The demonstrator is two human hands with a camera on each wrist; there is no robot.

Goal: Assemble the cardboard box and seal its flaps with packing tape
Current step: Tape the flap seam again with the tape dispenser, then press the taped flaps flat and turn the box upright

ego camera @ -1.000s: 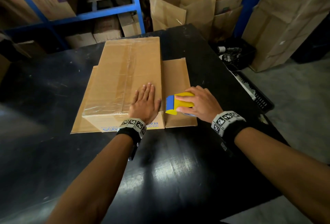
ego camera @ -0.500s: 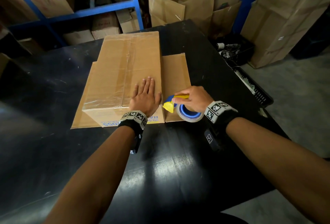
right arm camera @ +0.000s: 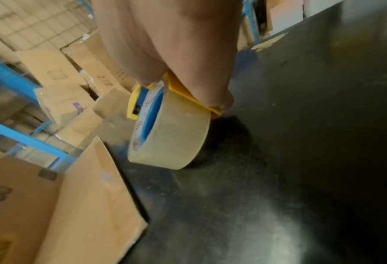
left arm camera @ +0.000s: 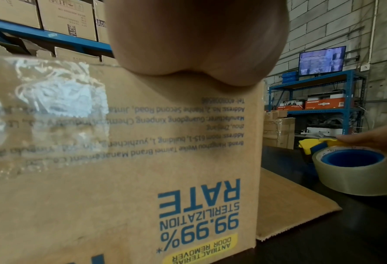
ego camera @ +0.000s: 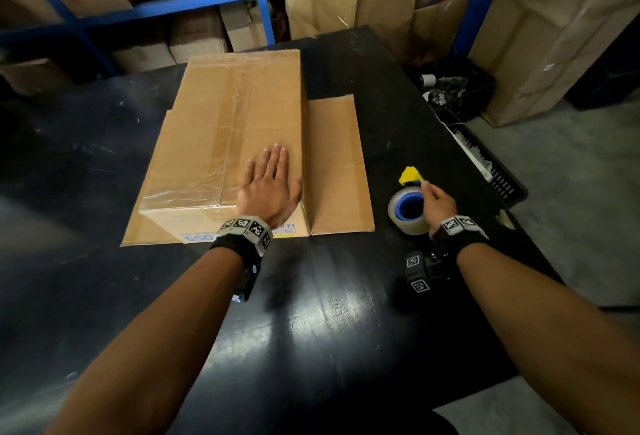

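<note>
Now, quick notes —
Box: cardboard box (ego camera: pixel 221 143) sits closed-side-up on the black table (ego camera: pixel 311 330), clear tape running along the top seam and folded over the near edge; near side carries upside-down blue print w/ a yellow patch.
Side flap: one flap (ego camera: pixel 337 167) lies flat on the table to the box's right; another strip of cardboard shows along the left side too.
L hand: left hand (ego camera: pixel 268 188) flat on the box top near the right front corner, fingers straight & together, thumb out at the edge; palm down, gripping nothing. Wrist cam shows only the heel of the palm against the top edge.
R hand: right hand (ego camera: pixel 437 204) curled on the tape dispenser (ego camera: pixel 410 176), yellow w/ a blue part, thumb and fingers pinching the yellow frame.
Tape: clear tape roll (ego camera: pixel 408 211), blue core, sits in that dispenser, lying on its side at table level, right of the flap, apart from it. Contact w/ table: can't tell.
Bkgd: blue racking (ego camera: pixel 194 6) w/ cartons, open brown boxes behind the table, black crate (ego camera: pixel 457 88) on the floor right.
</note>
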